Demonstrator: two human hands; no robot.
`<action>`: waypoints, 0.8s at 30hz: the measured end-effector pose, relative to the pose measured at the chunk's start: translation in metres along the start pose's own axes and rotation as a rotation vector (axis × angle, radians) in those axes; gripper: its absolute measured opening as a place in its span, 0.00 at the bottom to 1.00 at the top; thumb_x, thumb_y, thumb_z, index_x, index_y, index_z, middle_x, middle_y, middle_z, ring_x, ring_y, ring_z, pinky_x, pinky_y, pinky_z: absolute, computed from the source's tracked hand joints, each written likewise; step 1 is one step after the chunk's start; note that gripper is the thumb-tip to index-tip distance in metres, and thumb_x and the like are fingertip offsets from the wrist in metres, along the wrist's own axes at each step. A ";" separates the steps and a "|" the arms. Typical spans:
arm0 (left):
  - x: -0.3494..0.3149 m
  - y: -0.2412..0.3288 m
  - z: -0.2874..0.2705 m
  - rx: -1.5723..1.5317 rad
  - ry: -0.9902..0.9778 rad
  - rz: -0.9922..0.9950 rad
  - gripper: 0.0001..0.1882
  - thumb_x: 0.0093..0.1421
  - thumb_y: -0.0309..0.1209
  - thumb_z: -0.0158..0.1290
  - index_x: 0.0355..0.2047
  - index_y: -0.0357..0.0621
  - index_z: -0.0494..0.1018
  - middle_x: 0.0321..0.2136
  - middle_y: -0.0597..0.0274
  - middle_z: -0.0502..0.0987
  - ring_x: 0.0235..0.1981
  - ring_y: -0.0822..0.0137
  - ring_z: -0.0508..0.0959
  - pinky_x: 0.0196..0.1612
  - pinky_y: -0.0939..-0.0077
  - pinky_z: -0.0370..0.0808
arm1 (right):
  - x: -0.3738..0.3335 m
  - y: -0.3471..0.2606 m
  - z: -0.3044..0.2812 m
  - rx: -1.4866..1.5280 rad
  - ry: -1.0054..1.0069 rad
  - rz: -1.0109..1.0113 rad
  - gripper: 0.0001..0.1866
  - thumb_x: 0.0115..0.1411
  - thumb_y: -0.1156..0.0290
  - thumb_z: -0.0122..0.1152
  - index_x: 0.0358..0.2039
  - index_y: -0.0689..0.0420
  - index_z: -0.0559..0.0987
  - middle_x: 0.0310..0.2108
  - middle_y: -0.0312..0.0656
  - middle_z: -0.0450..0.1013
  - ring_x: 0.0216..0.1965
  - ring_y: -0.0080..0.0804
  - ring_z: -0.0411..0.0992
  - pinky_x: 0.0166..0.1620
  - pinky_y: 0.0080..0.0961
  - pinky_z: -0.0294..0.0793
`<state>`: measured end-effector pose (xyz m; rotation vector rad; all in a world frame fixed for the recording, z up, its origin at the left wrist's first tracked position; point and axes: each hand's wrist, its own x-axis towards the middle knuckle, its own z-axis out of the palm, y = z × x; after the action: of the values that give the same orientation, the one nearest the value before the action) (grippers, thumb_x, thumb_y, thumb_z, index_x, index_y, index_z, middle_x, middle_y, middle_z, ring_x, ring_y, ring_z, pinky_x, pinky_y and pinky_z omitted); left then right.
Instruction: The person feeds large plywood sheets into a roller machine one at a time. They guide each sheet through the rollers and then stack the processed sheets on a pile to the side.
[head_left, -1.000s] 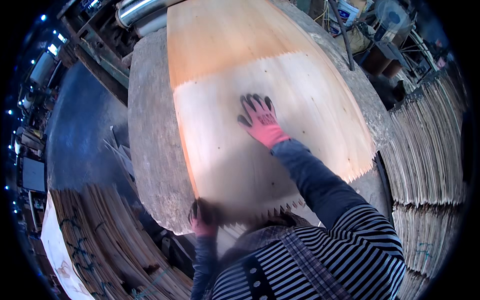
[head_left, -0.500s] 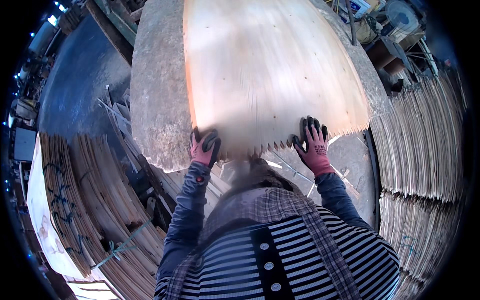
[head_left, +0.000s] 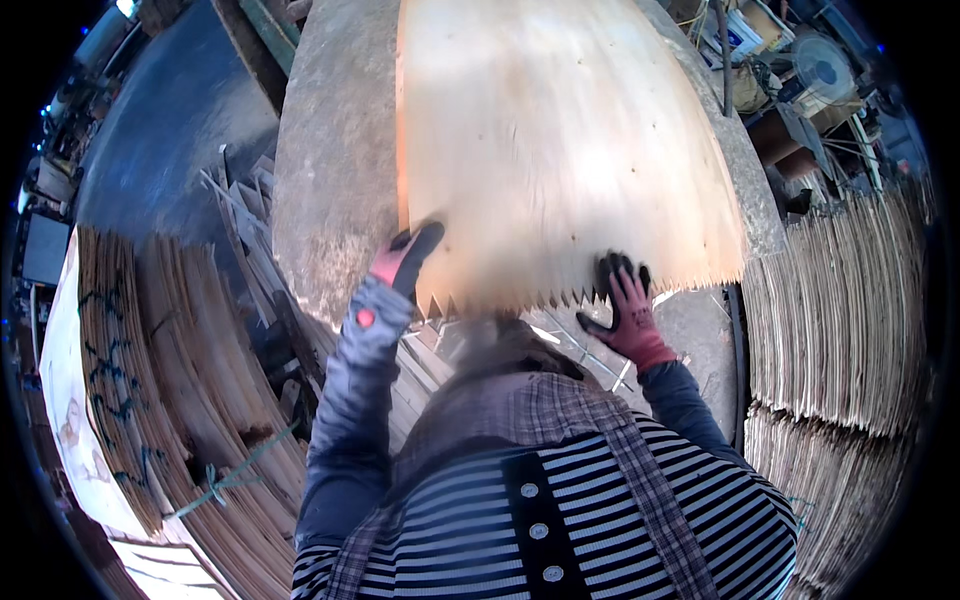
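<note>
A broad pale wood veneer sheet (head_left: 560,150) with a jagged near edge lies over a grey worn tabletop (head_left: 330,170). My left hand (head_left: 402,262), in a pink and black glove, is at the sheet's near left corner. Its thumb lies on top and its fingers close at the left edge, partly hidden. My right hand (head_left: 630,312), gloved alike, is open at the jagged near edge. Its fingertips rest flat on the sheet, with the thumb spread out to the left.
Tall stacks of veneer (head_left: 830,310) stand at the right. Tied veneer bundles (head_left: 190,350) lean at the left. Loose wood strips (head_left: 245,220) lie beside the table. A fan (head_left: 822,65) stands at the far right.
My left hand has turned and moved up along the sheet's left edge, its thumb now on top. My right hand stays at the near edge, its thumb lower. The view has shifted slightly.
</note>
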<state>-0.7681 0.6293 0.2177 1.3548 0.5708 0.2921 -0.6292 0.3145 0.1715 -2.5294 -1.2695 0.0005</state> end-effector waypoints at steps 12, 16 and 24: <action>-0.008 0.004 -0.065 -0.648 0.194 -0.174 0.23 0.56 0.41 0.44 0.46 0.38 0.65 0.39 0.50 0.71 0.38 0.57 0.72 0.42 0.65 0.68 | 0.074 -0.020 -0.029 0.003 0.172 -0.199 0.22 0.36 0.66 0.59 0.37 0.53 0.75 0.41 0.43 0.67 0.42 0.44 0.65 0.47 0.37 0.65; 0.022 -0.115 -0.109 -0.472 0.108 0.199 0.21 0.58 0.35 0.41 0.50 0.39 0.60 0.43 0.54 0.67 0.44 0.58 0.68 0.45 0.69 0.65 | 0.163 0.020 -0.012 -0.165 0.059 -0.239 0.22 0.45 0.65 0.54 0.45 0.49 0.70 0.44 0.39 0.66 0.45 0.40 0.64 0.49 0.35 0.62; -0.017 -0.095 -0.002 0.462 0.385 0.250 0.22 0.58 0.31 0.41 0.52 0.34 0.57 0.50 0.43 0.62 0.51 0.51 0.63 0.53 0.65 0.61 | 0.295 0.067 0.019 -0.099 0.251 -0.268 0.21 0.48 0.60 0.56 0.44 0.48 0.71 0.45 0.37 0.65 0.48 0.37 0.62 0.50 0.34 0.61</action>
<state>-0.7955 0.6024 0.1293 1.8379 0.8239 0.6644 -0.4007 0.5132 0.1751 -2.3253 -1.5205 -0.4341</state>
